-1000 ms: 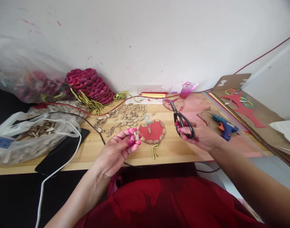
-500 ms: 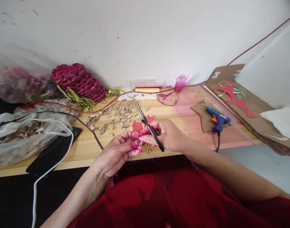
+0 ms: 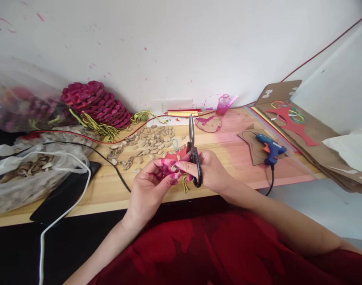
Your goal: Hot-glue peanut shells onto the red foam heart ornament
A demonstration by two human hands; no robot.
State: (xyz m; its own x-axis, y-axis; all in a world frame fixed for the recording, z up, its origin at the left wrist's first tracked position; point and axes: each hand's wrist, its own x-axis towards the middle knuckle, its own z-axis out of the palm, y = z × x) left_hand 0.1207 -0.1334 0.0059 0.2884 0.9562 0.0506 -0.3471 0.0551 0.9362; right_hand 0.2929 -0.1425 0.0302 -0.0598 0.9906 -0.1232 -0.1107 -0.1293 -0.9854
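Note:
My left hand (image 3: 149, 184), its fingertips stained pink, pinches a small nut shell (image 3: 174, 168) in front of me. My right hand (image 3: 212, 171) meets it there, thumb and fingers closed at the same shell. Scissors (image 3: 192, 132) with black handles are also held in my right hand, their blades pointing up and away. Under and behind my fingers lies a red shape edged with shells (image 3: 171, 155), partly hidden. A light blue loop (image 3: 175, 145) rises from its far side, and a yellow-green yarn tassel (image 3: 185, 185) hangs at its near side.
Loose shells (image 3: 154, 144) cover the table's left middle. Beyond are a magenta scaly piece (image 3: 97, 105) and a cup of pink liquid (image 3: 224, 106). A bag of shells (image 3: 35, 174) lies left, with cables crossing. A blue glue gun (image 3: 271, 149) rests on cardboard (image 3: 252, 152) at right.
The scissors have swung from leaning left to nearly upright, with their handle loops now facing me. My left hand has turned around the shell, its thumb lower. The view has shifted slightly.

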